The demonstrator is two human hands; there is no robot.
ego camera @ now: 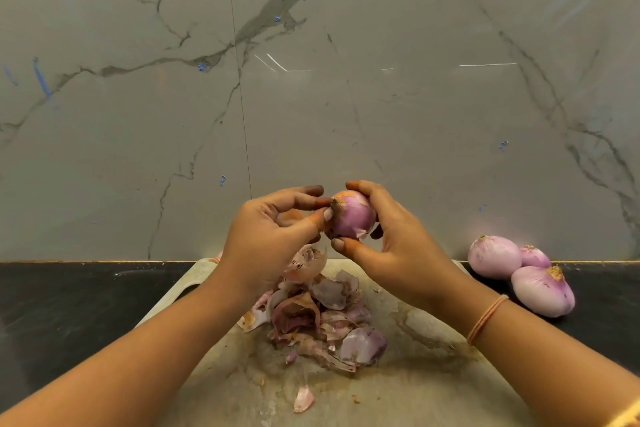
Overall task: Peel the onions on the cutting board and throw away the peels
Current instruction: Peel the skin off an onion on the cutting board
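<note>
Veined marble wall (381, 97) fills the upper view. Black counter (69, 305) lies open left of the cutting board (415, 392), whose near edge runs out of frame and whose far edge hides behind my arms. Peels (311, 315) are heaped mid-board. Three peeled onions (495, 258) sit off-board at right, by the wall. My right hand (391, 253) grips the onion (353, 218) above the heap; my left hand (273, 229) pinches its dry skin, covering that end.

No legible text, label, brand or number on wall (381, 114), counter (69, 305) or cutting board (415, 392).
</note>
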